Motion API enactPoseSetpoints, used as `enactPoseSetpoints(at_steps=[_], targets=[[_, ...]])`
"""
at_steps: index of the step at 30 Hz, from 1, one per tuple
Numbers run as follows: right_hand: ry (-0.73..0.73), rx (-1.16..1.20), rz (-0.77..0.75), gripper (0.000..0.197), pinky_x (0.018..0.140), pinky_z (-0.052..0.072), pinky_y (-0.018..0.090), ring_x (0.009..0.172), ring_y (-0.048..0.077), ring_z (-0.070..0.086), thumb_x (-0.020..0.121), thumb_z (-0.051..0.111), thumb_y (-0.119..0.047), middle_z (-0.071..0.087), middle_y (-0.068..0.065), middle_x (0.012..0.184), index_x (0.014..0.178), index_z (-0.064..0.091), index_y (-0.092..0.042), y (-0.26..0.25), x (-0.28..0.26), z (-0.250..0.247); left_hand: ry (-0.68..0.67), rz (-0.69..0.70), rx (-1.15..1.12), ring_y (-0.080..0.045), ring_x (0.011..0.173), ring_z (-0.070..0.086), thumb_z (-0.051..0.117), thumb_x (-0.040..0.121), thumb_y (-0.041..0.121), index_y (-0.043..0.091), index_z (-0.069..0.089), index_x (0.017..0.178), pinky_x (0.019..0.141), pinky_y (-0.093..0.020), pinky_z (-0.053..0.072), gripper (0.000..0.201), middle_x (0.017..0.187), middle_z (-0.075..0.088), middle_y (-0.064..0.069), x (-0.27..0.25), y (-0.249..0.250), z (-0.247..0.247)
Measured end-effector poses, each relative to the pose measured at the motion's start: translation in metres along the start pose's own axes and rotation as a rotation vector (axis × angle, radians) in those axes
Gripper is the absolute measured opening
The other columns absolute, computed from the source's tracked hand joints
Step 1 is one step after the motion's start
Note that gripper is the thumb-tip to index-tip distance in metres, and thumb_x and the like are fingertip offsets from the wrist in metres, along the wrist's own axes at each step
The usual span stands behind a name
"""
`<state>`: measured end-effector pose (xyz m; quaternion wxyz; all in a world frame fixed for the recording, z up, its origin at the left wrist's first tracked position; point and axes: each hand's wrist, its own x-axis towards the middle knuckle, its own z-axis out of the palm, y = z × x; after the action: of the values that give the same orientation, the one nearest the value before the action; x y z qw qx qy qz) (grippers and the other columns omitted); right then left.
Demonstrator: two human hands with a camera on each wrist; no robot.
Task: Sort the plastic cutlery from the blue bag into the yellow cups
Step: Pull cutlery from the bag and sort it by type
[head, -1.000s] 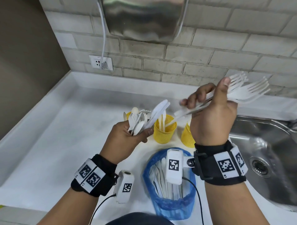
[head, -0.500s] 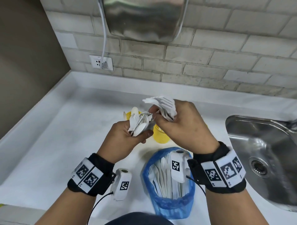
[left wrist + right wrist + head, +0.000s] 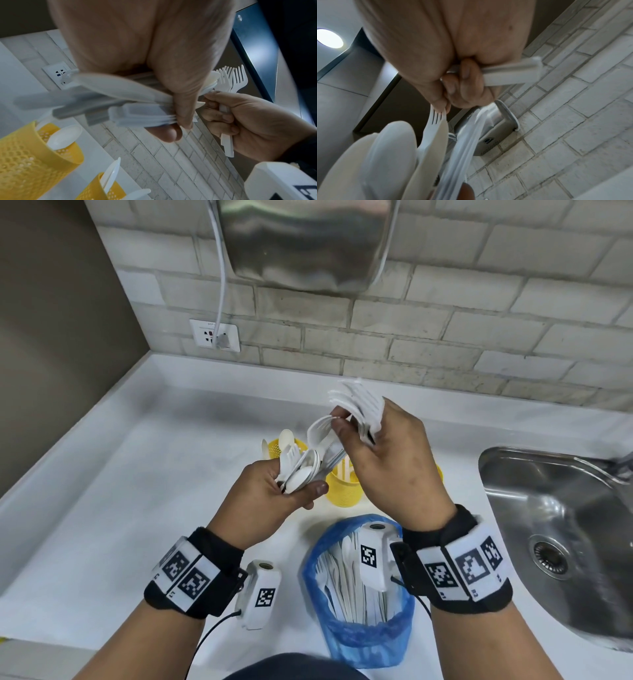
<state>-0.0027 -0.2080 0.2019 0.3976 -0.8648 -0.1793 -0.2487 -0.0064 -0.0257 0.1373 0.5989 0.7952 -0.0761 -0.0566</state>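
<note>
The only clear lettering is "AIKE" on the steel hand dryer (image 3: pixel 489 129) fixed to the brick wall, at the top centre of the head view; the wrist bands carry black-and-white square code tags, and small marks beside them are too small to read. A white wall socket (image 3: pixel 215 335) sits at upper left with a cord plugged in.

In the middle of the frame the left hand (image 3: pixel 263 501) has its fingers curled round a mixed bundle of cutlery (image 3: pixel 301 470), spoons and knives among it. The right hand (image 3: pixel 390 470) grips a bunch of forks (image 3: pixel 363 409) in its curled fingers, while thumb and forefinger pinch the tines of one more fork (image 3: pixel 320 428) that sticks out of the left hand's bundle.

Behind the hands stand the yellow cups (image 3: pixel 344 491) on the white table (image 3: pixel 102 508); the leftmost holds spoons, the middle one probably knives, and the right hand hides most of a third. The blue bag (image 3: pixel 363 642) stands open at lower centre, holding more white cutlery. A steel sink (image 3: pixel 565 535) fills the right edge.
</note>
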Motion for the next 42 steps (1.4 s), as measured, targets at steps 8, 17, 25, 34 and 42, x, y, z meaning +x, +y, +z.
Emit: enactPoseSetpoints(at_steps=[8, 17, 25, 34, 42], targets=[[0.008, 0.185, 0.183, 0.017, 0.069, 0.043, 0.015, 0.068, 0.005, 0.061, 0.098, 0.067, -0.017, 0.064, -0.014, 0.070, 0.085, 0.070, -0.028, -0.006, 0.001, 0.000, 0.003, 0.005, 0.034, -0.004, 0.058, 0.061, 0.081, 0.085, 0.028, 0.018, 0.076, 0.081, 0.057, -0.013, 0.042, 0.013, 0.068, 0.074, -0.001, -0.002, 0.001, -0.002], [-0.051, 0.337, 0.330, 0.049, 0.050, 0.035, 0.022, 0.040, 0.006, 0.036, 0.101, 0.065, -0.025, 0.038, -0.013, 0.043, 0.056, 0.046, -0.021, -0.009, 0.000, 0.001, -0.014, 0.003, 0.017, -0.001, 0.053, 0.057, 0.081, 0.086, 0.026, 0.015, 0.078, 0.094, 0.054, -0.009, 0.038, 0.014, 0.068, 0.073, -0.002, -0.003, 0.003, -0.002], [0.315, 0.740, 0.440, 0.037, 0.067, 0.058, 0.042, 0.072, 0.028, 0.071, 0.111, 0.041, -0.020, 0.072, 0.013, 0.085, 0.091, 0.065, 0.001, -0.007, 0.007, -0.009, -0.053, -0.009, 0.017, -0.012, 0.063, 0.069, 0.078, 0.088, 0.025, 0.017, 0.077, 0.088, 0.066, -0.025, 0.052, 0.008, 0.082, 0.078, -0.002, -0.004, 0.000, 0.001], [0.793, 0.821, 0.357, 0.037, 0.048, 0.031, 0.025, 0.046, 0.019, 0.026, 0.100, 0.064, -0.031, 0.029, 0.004, 0.055, 0.068, 0.047, -0.024, -0.018, 0.003, -0.019, 0.036, 0.121, 0.240, -0.018, 0.064, 0.069, 0.066, 0.079, 0.033, 0.026, 0.071, 0.080, 0.068, -0.033, 0.058, 0.009, 0.073, 0.073, 0.002, -0.003, -0.002, 0.001], [0.258, 0.588, 0.268, 0.008, 0.058, 0.042, 0.015, 0.058, 0.001, 0.050, 0.088, 0.072, 0.007, 0.056, -0.013, 0.067, 0.089, 0.064, 0.004, -0.013, -0.022, -0.003, 0.233, 0.289, 0.748, -0.027, 0.055, 0.039, 0.076, 0.083, 0.020, 0.031, 0.040, 0.074, 0.049, -0.029, 0.036, 0.038, 0.054, 0.038, 0.005, -0.002, 0.003, 0.000]])
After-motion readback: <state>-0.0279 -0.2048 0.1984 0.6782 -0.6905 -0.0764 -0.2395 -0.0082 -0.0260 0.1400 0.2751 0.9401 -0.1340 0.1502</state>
